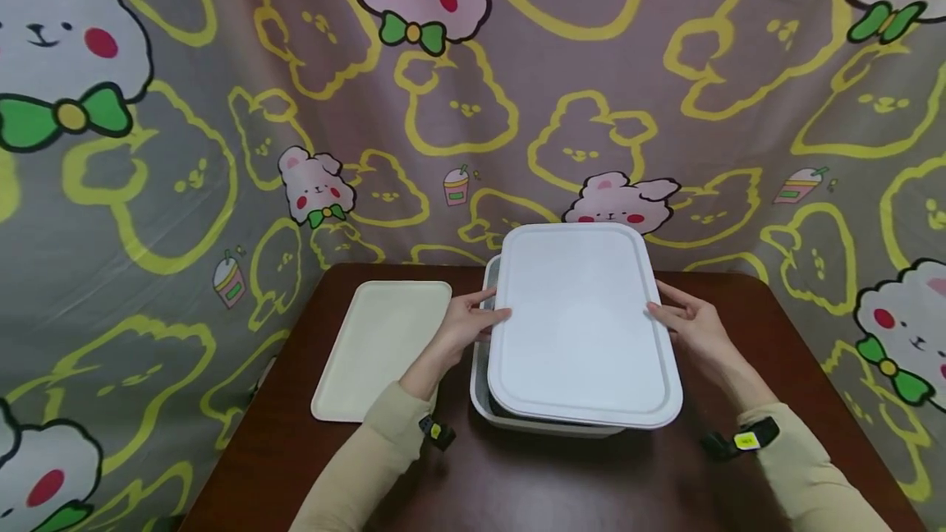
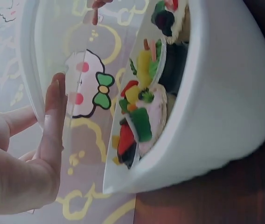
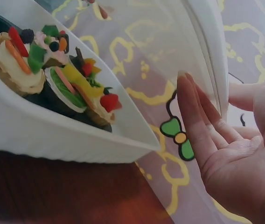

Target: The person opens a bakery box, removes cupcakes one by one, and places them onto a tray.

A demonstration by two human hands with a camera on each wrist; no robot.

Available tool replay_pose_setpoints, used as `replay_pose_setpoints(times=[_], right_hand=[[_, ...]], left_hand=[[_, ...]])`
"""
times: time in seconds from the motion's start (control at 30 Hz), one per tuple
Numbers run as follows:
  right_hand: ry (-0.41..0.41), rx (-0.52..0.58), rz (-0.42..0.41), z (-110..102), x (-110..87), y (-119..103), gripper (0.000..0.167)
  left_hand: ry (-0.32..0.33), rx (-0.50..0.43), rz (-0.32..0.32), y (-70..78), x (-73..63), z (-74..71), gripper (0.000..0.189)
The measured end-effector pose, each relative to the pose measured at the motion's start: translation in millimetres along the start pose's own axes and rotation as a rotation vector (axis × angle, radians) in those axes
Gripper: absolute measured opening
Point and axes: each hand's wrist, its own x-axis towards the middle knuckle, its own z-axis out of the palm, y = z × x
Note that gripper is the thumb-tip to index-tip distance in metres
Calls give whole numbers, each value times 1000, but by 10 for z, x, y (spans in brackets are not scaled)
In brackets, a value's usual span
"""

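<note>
A white rectangular lid is held tilted above a deep white container, apart from much of its rim. My left hand pinches the lid's left edge, thumb on top and fingers beneath. On the opposite edge, my right hand grips it in the same way. Inside the container, both wrist views show several small tarts topped with colourful pieces, some in dark cups. From the head view the lid hides these contents.
A flat cream-coloured tray lies on the dark brown table, left of the container. Behind the table hangs a patterned cloth, which also covers both sides.
</note>
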Motion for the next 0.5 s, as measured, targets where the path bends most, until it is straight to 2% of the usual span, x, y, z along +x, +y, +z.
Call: replay_pose_setpoints(times=[0.13,0.2,0.4,0.5], right_hand=[[26,29,-5,-105,-42,22,82],[63,-5,-22,-149,-60,51,80],[246,-238,-113,-236,-132,169,66],[311,-358,-165,-272,-187,207,59]], left_hand=[[3,4,31,45,16,137,61],[3,37,70,72,9,222,61],[40,240,219,125,-6,495,58],[58,303,279,129,5,610,59]])
